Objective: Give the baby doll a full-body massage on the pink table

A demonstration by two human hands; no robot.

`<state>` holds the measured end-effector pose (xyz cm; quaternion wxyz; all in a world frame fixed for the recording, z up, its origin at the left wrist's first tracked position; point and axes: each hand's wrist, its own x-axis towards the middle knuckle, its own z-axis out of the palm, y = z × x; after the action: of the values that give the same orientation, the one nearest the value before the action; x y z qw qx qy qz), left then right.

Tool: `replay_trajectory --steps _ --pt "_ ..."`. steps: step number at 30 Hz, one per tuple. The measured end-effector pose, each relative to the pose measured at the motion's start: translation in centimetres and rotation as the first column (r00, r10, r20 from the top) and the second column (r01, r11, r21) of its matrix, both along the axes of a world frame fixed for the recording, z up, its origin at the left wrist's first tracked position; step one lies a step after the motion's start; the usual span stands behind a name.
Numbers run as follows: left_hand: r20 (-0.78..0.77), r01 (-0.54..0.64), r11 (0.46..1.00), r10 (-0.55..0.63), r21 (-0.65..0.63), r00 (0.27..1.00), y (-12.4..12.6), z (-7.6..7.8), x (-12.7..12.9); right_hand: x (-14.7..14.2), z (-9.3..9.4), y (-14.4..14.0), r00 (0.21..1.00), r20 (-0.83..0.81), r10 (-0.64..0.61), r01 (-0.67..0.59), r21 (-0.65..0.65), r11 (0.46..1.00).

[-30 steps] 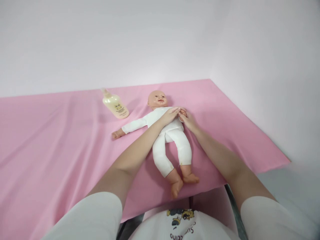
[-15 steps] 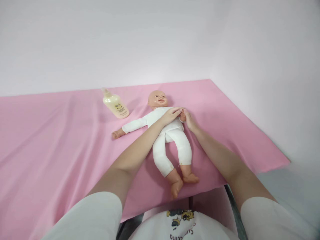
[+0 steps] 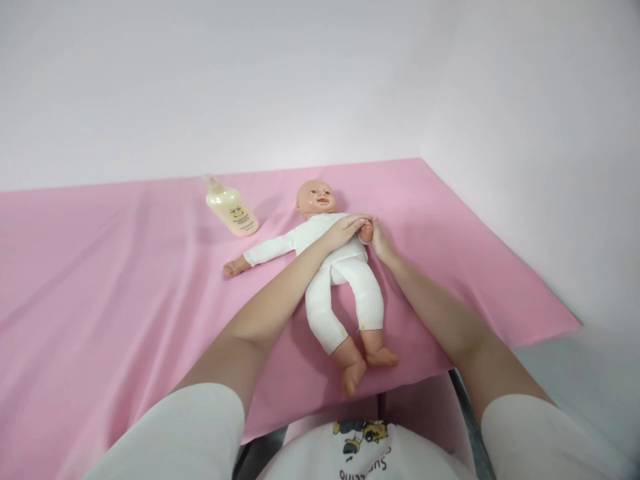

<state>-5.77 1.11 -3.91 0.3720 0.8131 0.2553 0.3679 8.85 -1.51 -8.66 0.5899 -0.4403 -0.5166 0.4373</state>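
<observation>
A baby doll (image 3: 320, 230) in white cloth lies on its back, head away from me and bare feet toward me. Its one arm, on the right of the view, is bent over the belly, and the small doll's hand (image 3: 367, 233) is between my two hands. My left hand (image 3: 347, 228) reaches across the doll's chest, fingers closed over that hand from the left. From the other side, my right hand (image 3: 382, 241) presses close against it, its fingertips partly hidden. The doll's other arm (image 3: 270, 250) stretches out to the left on the cloth.
A pale yellow pump bottle (image 3: 233, 210) lies tilted on the cloth, left of the doll's head. The pink cloth (image 3: 125, 280) covers the table, with folds on the left. White walls (image 3: 300, 87) stand behind and at the right. The table's front edge is close to my body.
My right hand's fingers have shifted slightly at the doll's hand. My left hand, the doll and the bottle stay in practically the same places.
</observation>
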Motion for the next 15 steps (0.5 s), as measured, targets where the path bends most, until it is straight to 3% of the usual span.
replay_trajectory --steps 7,15 --pt "0.048 0.017 0.998 -0.014 -0.059 0.999 0.2 0.0 0.1 0.5 0.7 -0.6 0.992 0.061 0.107 -0.113 0.116 0.987" --pt "0.112 -0.014 0.992 0.028 -0.122 0.993 0.5 -0.2 0.0 -0.1 0.8 -0.6 0.987 0.136 0.082 -0.088 0.044 0.995"
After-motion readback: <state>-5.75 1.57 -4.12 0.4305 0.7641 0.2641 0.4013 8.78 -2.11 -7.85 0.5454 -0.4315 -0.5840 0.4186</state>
